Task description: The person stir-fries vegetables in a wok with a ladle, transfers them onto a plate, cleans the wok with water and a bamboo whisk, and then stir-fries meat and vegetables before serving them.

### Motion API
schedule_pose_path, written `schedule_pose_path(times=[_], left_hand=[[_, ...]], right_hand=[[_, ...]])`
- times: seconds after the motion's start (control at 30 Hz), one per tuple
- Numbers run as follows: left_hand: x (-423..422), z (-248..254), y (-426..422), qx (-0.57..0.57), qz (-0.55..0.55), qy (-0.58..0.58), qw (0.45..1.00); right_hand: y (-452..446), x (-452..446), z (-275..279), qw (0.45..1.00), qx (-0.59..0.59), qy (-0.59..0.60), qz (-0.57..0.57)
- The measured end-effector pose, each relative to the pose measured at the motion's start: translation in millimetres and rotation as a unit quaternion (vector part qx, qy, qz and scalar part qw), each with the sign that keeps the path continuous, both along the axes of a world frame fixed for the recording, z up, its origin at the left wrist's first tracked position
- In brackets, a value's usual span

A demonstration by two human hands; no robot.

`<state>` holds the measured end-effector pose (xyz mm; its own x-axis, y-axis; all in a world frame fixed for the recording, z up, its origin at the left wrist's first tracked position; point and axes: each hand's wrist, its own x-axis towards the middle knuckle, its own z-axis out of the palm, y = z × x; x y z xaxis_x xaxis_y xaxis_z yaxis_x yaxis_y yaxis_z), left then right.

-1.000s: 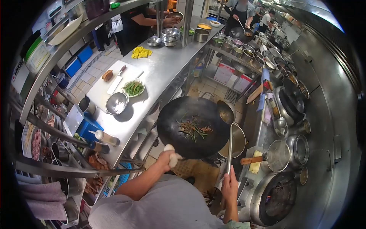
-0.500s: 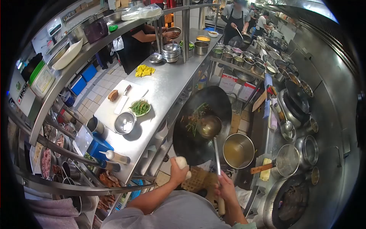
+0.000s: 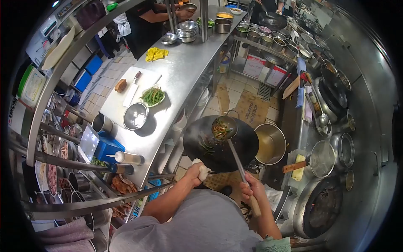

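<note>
My left hand (image 3: 193, 174) is closed around a folded pale cloth (image 3: 203, 172) at the near left rim of a dark wok (image 3: 243, 149). My right hand (image 3: 253, 188) grips the wooden-ended handle of a long ladle (image 3: 224, 127). The ladle's bowl is over the far part of the wok and holds chopped food with some green in it. A few green strands (image 3: 207, 147) and small bits lie on the wok's inside. Whether the cloth covers a wok handle is hidden.
Right of the wok stands a pot (image 3: 279, 157) of yellowish liquid. The steel counter on the left carries a knife (image 3: 132, 93) on a white board, a plate of green beans (image 3: 152, 96) and a metal bowl (image 3: 135, 116). A strainer (image 3: 322, 159) lies at right. Co-workers stand farther back.
The wok has come nearer and now tilts differently, showing floor and a mat beyond it. The ladle has moved up to its far side and now carries food. My view has dipped.
</note>
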<state>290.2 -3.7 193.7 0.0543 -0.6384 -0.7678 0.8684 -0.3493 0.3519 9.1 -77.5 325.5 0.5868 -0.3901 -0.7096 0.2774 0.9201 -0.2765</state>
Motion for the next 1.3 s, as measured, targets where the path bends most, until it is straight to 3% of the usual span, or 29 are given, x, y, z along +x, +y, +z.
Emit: schedule_pose_path(times=[0.13, 0.17, 0.2, 0.27, 0.37, 0.5, 0.57, 0.63, 0.67, 0.73, 0.83, 0.87, 0.93, 1.03, 1.17, 1.3], left_hand=[[-8.5, 52.1, 3.6, 0.021, 0.035, 0.008, 0.999], [3.7, 32.7, 0.4, 0.000, -0.037, -0.004, 0.999], [9.3, -4.6, -20.9, 0.010, -0.004, 0.020, 1.000], [-3.3, 42.0, -55.5, 0.035, 0.050, 0.089, 0.994], [-16.4, 20.3, -31.8, -0.033, 0.054, 0.030, 0.998], [12.5, 29.5, -16.5, -0.012, -0.009, -0.072, 0.997], [2.9, 38.0, -9.3, 0.028, -0.010, -0.194, 0.981], [-15.0, 93.4, -2.2, 0.062, 0.017, -0.306, 0.950], [-13.5, 72.3, 10.2, 0.037, -0.025, -0.366, 0.930], [-17.9, 61.2, 23.8, 0.021, -0.109, -0.564, 0.818], [-25.2, 48.5, 1.9, 0.061, -0.112, -0.634, 0.763], [-20.9, 41.9, -8.9, 0.077, -0.108, -0.617, 0.776], [-5.7, 27.1, -25.8, 0.063, -0.031, -0.499, 0.864], [22.0, 28.5, -24.7, 0.056, -0.046, -0.277, 0.958], [26.0, 15.6, -4.0, 0.061, 0.003, -0.146, 0.987], [26.1, 27.3, 3.6, 0.043, 0.003, -0.103, 0.994]], right_hand=[[2.3, -29.4, 27.3, 0.994, -0.079, 0.073, 0.006], [0.2, -27.5, 27.2, 0.992, -0.084, 0.094, -0.003], [-1.7, -26.3, 26.1, 0.989, -0.088, 0.115, -0.013], [-13.9, -21.3, 16.9, 0.987, -0.088, 0.129, -0.033], [-19.3, -30.4, 22.8, 0.982, -0.120, 0.142, -0.022], [-30.2, -38.6, 13.5, 0.968, -0.164, 0.192, 0.002], [-36.2, -36.8, 13.7, 0.954, -0.194, 0.227, 0.026], [-42.5, -32.4, 3.5, 0.936, -0.229, 0.260, 0.058], [-45.0, -26.1, -17.4, 0.930, -0.243, 0.267, 0.063], [-42.0, -1.1, -48.7, 0.919, -0.268, 0.281, 0.070], [-27.5, 56.8, -38.9, 0.974, -0.175, 0.142, 0.034], [-23.4, 65.3, -35.7, 0.982, -0.146, 0.117, 0.033], [-26.4, 73.5, -66.0, 0.996, -0.082, 0.030, 0.027], [-27.3, 69.1, -99.1, 0.997, 0.012, -0.064, 0.030], [-10.3, 33.9, -119.0, 0.982, 0.133, -0.137, 0.010], [-5.7, -5.2, -87.1, 0.987, 0.106, -0.121, -0.006]])
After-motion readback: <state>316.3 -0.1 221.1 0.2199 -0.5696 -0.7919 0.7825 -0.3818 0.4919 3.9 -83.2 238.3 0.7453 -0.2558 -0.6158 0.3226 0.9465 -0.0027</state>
